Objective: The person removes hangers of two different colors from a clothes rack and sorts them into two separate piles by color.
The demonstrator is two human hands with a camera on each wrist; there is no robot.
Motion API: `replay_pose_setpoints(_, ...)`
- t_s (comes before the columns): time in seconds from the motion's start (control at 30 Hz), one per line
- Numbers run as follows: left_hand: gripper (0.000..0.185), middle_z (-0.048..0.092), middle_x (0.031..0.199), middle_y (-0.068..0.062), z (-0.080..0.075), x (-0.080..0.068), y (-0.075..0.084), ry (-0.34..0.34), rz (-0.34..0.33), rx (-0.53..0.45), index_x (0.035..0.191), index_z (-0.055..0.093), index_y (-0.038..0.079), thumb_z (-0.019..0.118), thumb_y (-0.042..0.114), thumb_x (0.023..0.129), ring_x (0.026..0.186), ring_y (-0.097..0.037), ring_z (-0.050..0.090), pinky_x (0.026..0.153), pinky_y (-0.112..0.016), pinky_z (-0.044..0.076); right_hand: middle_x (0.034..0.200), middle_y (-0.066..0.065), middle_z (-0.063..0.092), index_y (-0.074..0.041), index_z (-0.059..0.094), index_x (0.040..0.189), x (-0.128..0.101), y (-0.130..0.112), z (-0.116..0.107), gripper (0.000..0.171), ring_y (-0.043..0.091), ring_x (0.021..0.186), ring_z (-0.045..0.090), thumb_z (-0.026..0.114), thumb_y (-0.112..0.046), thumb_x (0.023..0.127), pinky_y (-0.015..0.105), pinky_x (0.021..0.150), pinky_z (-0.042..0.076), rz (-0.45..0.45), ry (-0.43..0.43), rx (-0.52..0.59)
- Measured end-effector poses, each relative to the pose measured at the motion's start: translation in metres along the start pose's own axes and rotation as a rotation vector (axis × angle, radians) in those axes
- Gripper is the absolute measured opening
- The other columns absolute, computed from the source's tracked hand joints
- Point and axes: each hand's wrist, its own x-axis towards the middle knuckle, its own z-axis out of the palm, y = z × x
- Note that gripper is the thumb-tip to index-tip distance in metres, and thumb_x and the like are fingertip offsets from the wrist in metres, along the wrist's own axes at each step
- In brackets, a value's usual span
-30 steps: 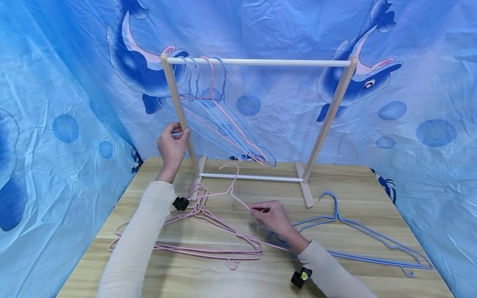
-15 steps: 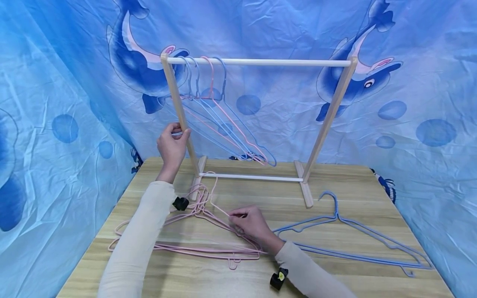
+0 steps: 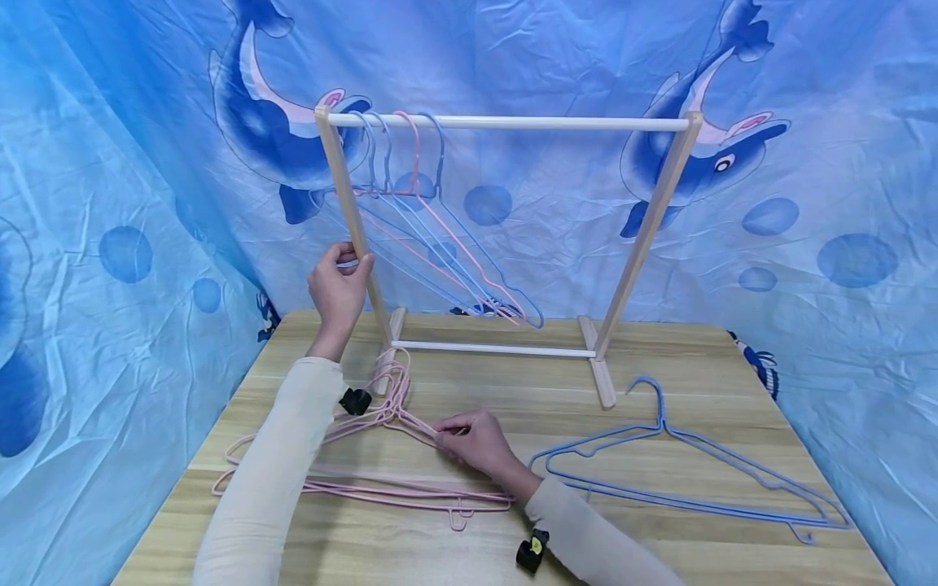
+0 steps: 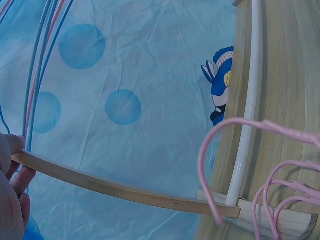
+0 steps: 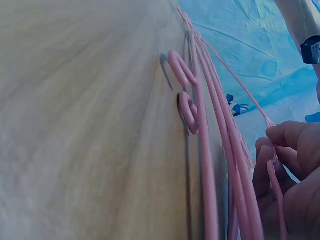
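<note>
While the left hand (image 3: 339, 286) curls round the left upright of the wooden rack (image 3: 506, 123), partway up the post, the right hand (image 3: 476, 440) rests low on the desk (image 3: 703, 533) and pinches the wire of a pink hanger (image 3: 410, 421) between thumb and fingertips. That hanger lies on top of a heap of pink hangers (image 3: 344, 480) spread over the left half of the desk, their hooks bunched close to the rack's left foot. From the right wrist the fingers (image 5: 287, 137) are seen closed on the thin pink wire, with other pink wires running alongside. Blue hangers (image 3: 689, 472) lie flat toward the right edge, well apart from the pink heap. Several hangers, blue and pink (image 3: 440, 236), hang at the left end of the top rail. Behind the desk hangs a blue dolphin cloth (image 3: 806, 163).
</note>
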Motion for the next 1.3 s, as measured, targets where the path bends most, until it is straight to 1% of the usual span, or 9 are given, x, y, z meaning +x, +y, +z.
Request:
replay_pose_setpoints(0.13, 0.026, 0.075, 0.106, -0.015, 0.0, 0.0, 0.0, -0.002, 0.004, -0.002, 0.114, 0.073, 0.003, 0.076, 0.02, 0.094, 0.093, -0.029, 0.076, 0.085, -0.045, 0.061, 0.077, -0.001, 0.074, -0.008, 0.082, 0.096, 0.001, 0.001, 0.002, 0.011, 0.003, 0.059, 0.06, 0.08, -0.009, 0.085, 0.018, 0.053, 0.05, -0.071, 0.018, -0.117)
replay_pose_setpoints(0.3, 0.025, 0.075, 0.106, -0.014, -0.001, 0.0, 0.0, -0.004, -0.001, -0.01, 0.114, 0.073, 0.003, 0.076, 0.019, 0.094, 0.093, -0.028, 0.076, 0.084, -0.045, 0.061, 0.079, -0.003, 0.075, -0.006, 0.081, 0.097, 0.002, 0.003, 0.003, 0.013, 0.001, 0.066, 0.062, 0.081, -0.008, 0.084, 0.018, 0.06, 0.053, -0.109, 0.011, -0.157)
replay_pose_setpoints(0.53, 0.026, 0.075, 0.106, -0.014, 0.0, 0.0, -0.001, -0.002, -0.001, -0.004, 0.114, 0.073, 0.004, 0.076, 0.02, 0.094, 0.093, -0.028, 0.076, 0.085, -0.044, 0.061, 0.083, -0.001, 0.077, -0.006, 0.081, 0.101, 0.002, 0.008, 0.0, 0.018, 0.002, 0.068, 0.066, 0.081, -0.01, 0.084, 0.018, 0.062, 0.055, -0.072, -0.003, -0.119)
replay_pose_setpoints(0.63, 0.026, 0.076, 0.106, -0.014, 0.001, 0.0, -0.001, -0.001, -0.001, -0.002, 0.114, 0.073, 0.004, 0.076, 0.021, 0.094, 0.093, -0.028, 0.076, 0.085, -0.044, 0.061, 0.084, -0.001, 0.077, -0.007, 0.081, 0.102, 0.002, 0.007, -0.002, 0.017, 0.005, 0.069, 0.067, 0.08, -0.015, 0.086, 0.021, 0.063, 0.056, -0.038, 0.011, -0.111)
replay_pose_setpoints(0.73, 0.026, 0.076, 0.106, -0.014, 0.001, 0.0, -0.001, 0.0, -0.002, -0.003, 0.114, 0.073, 0.004, 0.076, 0.021, 0.094, 0.093, -0.028, 0.076, 0.085, -0.044, 0.061, 0.088, -0.002, 0.078, -0.01, 0.082, 0.101, 0.002, 0.007, -0.005, 0.018, 0.006, 0.075, 0.069, 0.077, -0.023, 0.09, 0.02, 0.068, 0.054, -0.004, 0.053, -0.138)
replay_pose_setpoints(0.87, 0.026, 0.075, 0.106, -0.014, 0.001, 0.0, -0.001, -0.002, 0.0, -0.004, 0.114, 0.073, 0.004, 0.076, 0.02, 0.095, 0.093, -0.029, 0.076, 0.085, -0.045, 0.061, 0.085, 0.001, 0.079, -0.007, 0.081, 0.103, 0.005, 0.008, -0.008, 0.022, 0.007, 0.075, 0.072, 0.068, -0.024, 0.097, 0.019, 0.064, 0.054, 0.065, 0.057, -0.058)
replay_pose_setpoints(0.97, 0.026, 0.075, 0.106, -0.014, 0.0, 0.0, -0.002, -0.002, 0.003, -0.002, 0.114, 0.073, 0.004, 0.075, 0.02, 0.095, 0.094, -0.029, 0.076, 0.085, -0.046, 0.061, 0.082, 0.006, 0.078, -0.001, 0.079, 0.107, 0.006, 0.009, -0.01, 0.024, 0.01, 0.066, 0.072, 0.064, -0.018, 0.099, 0.018, 0.056, 0.053, 0.128, 0.02, 0.079)
replay_pose_setpoints(1.17, 0.026, 0.075, 0.106, -0.014, 0.0, 0.001, -0.002, -0.002, -0.003, -0.004, 0.115, 0.073, 0.004, 0.075, 0.021, 0.095, 0.094, -0.028, 0.076, 0.085, -0.046, 0.061, 0.086, 0.01, 0.078, 0.005, 0.075, 0.112, 0.003, 0.008, -0.017, 0.029, 0.008, 0.066, 0.069, 0.065, -0.018, 0.098, 0.019, 0.057, 0.055, 0.196, -0.019, 0.232)
replay_pose_setpoints(1.3, 0.026, 0.075, 0.106, -0.014, 0.001, 0.001, -0.003, -0.001, 0.002, 0.001, 0.115, 0.073, 0.004, 0.075, 0.021, 0.095, 0.094, -0.028, 0.076, 0.085, -0.046, 0.061, 0.091, 0.012, 0.077, 0.006, 0.073, 0.115, -0.005, 0.004, -0.029, 0.035, 0.013, 0.072, 0.07, 0.068, -0.025, 0.099, 0.024, 0.063, 0.059, 0.196, -0.047, 0.244)
